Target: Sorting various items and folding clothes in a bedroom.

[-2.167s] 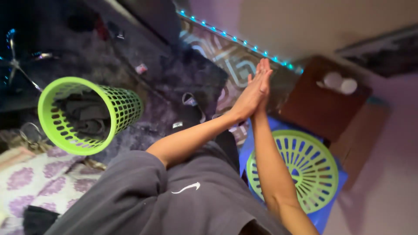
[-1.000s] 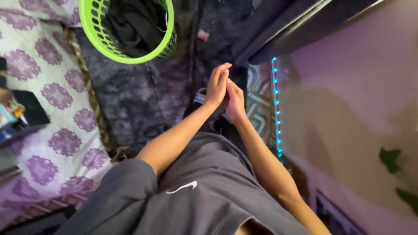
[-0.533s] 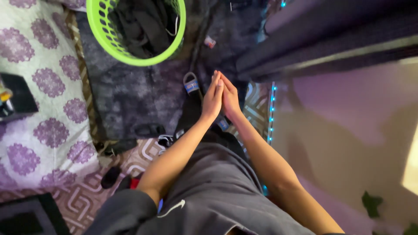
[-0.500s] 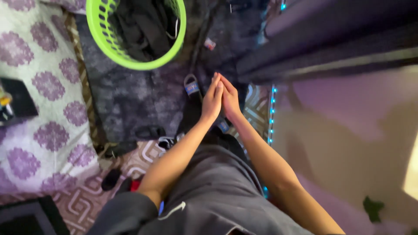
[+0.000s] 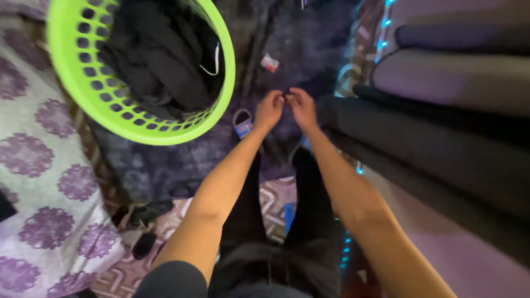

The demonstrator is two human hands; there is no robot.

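- Your left hand (image 5: 269,108) and right hand (image 5: 302,106) meet fingertip to fingertip over the dark fuzzy rug (image 5: 182,154), pinching something small between them; it may be dark fabric, too blurred to say.
- The green plastic basket (image 5: 77,72), perforated and full of dark clothes (image 5: 154,60), lies up and left, nearer your left hand.

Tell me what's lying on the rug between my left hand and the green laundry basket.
In the head view, a small blue strap loop lies on the dark rug between the left hand and green basket.
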